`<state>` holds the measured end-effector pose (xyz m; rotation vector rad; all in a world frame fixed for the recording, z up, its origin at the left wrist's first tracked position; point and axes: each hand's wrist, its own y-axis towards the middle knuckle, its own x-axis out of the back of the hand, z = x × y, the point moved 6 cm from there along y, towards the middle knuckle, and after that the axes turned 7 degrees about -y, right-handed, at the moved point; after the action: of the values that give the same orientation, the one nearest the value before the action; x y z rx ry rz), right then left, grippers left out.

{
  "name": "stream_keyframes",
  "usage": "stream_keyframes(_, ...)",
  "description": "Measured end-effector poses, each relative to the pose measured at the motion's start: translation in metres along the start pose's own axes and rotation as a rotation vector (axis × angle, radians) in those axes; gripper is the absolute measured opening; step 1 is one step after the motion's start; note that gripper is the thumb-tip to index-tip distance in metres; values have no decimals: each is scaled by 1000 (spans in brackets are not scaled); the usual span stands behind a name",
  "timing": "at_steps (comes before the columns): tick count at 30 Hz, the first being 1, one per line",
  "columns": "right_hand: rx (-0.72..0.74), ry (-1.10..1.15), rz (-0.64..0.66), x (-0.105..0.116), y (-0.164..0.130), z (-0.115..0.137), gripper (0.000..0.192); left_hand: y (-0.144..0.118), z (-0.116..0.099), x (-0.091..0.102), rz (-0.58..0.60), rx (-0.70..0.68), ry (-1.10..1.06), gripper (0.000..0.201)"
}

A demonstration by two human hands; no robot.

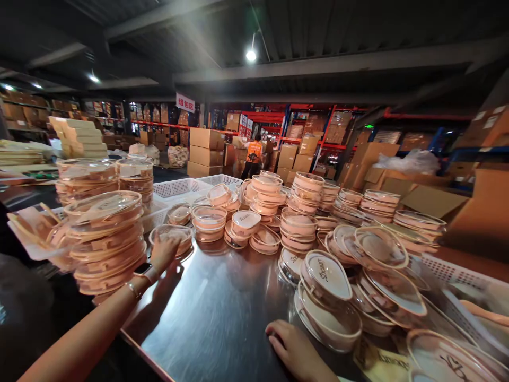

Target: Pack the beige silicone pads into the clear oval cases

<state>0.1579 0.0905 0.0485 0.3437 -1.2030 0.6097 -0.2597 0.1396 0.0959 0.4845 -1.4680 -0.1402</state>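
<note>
My left hand (165, 250), with a dark watch and a bracelet on its wrist, lies over the near side of a round clear-lidded container (181, 232), fingers apart and touching it. Just left of that wrist rises a tall stack of similar pale pink containers (105, 239). At the table's near edge, my right hand (296, 347) rests on the shiny metal table (222, 302), fingers loosely bent and nothing visible in them. Close to its right sit stacked containers, the top one with a printed white oval lid (326, 273).
Many more container stacks (298, 228) crowd the table's back and right. White perforated baskets (178, 188) stand behind, another (457, 276) at right. Beyond are cardboard boxes (205, 148), red and blue shelving, and a person in an orange vest (253, 153).
</note>
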Motion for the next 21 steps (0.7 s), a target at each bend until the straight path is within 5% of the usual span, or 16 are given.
stream_keyframes(4, -2, 3, 5, -2, 2, -1, 28, -4, 10, 0, -56, 175, 51, 27)
stream_keyframes(8, -1, 19, 1, -1, 1, -2, 29, -11, -15, -5, -123, 191, 16, 36)
stream_keyframes(14, -4, 28, -5, -1, 0, -2, 28, 39, -55, 9, -215, 53, -134, 58)
stream_keyframes(17, -2, 18, -8, -1, -1, -2, 29, 64, -62, 14, -207, -49, -217, 50)
stream_keyframes(21, 11, 9, -13, 0, -1, 1, 29, 65, -61, 17, -228, -108, -309, 30)
